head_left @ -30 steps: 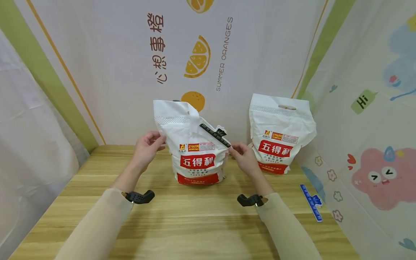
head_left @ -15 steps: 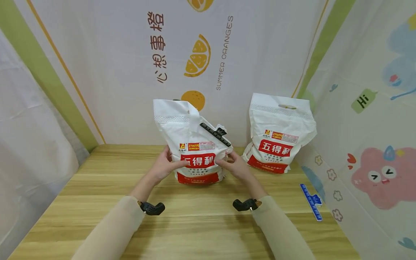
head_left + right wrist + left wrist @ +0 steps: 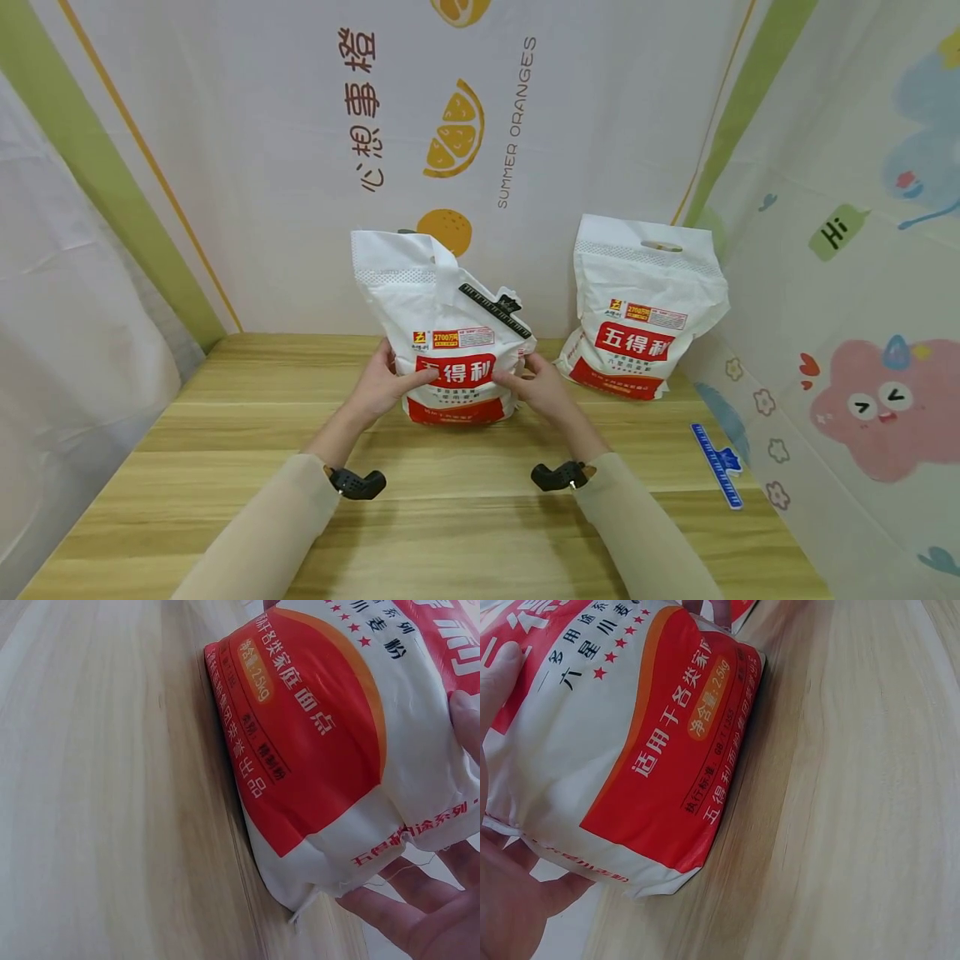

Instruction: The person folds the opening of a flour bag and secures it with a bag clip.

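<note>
A white and red flour bag (image 3: 453,310) stands on the wooden table, its upper right corner folded down and its upper left corner sticking up. Along the slanted fold sits a black ruler-like clip (image 3: 495,310). My left hand (image 3: 381,385) grips the bag's left side, thumb across the red label. From the right, my right hand (image 3: 536,385) holds it too, thumb on the front and fingers curled round the side. Both wrist views show fingers (image 3: 562,894) (image 3: 390,915) reaching behind the bag's lower side; its base is close to the tabletop.
A second flour bag (image 3: 637,287), with a handle slot, leans at the back right. A blue clip (image 3: 717,467) lies on the table (image 3: 450,533) near its right edge. Printed curtains (image 3: 285,167) hang behind and at both sides.
My left hand has gone from the bag's upper left edge, and my right from beside the clip's lower end, down to the bag's sides. The bag and clips have stayed put.
</note>
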### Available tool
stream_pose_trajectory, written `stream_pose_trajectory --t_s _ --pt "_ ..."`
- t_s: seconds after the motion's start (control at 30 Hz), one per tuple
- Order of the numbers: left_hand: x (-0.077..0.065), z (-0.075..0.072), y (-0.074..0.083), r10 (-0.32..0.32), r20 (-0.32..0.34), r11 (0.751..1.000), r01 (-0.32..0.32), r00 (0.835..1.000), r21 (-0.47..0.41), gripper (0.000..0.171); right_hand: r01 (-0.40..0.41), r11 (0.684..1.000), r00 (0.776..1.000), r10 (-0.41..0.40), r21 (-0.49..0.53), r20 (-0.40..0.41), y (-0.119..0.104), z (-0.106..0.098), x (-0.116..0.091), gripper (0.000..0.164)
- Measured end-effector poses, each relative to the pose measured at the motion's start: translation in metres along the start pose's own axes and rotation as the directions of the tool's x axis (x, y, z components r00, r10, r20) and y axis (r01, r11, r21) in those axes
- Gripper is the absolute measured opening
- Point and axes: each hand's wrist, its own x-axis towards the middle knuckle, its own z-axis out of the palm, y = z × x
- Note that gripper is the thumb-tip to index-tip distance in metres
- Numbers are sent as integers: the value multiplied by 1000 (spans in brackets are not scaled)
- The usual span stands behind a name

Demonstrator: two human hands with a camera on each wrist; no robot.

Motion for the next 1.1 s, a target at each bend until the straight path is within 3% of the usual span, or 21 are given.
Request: stream_pose_trajectory --t_s 0.7,1.1 --pt "2 0 -3 35 -11 999 -35 999 1 77 7 1000 1000 -7 -19 -28 0 1 1 66" --pt "1 -2 -4 24 -14 1000 -24 1000 4 80 0 999 1000 -1 -32 -29 -2 2 1 67"
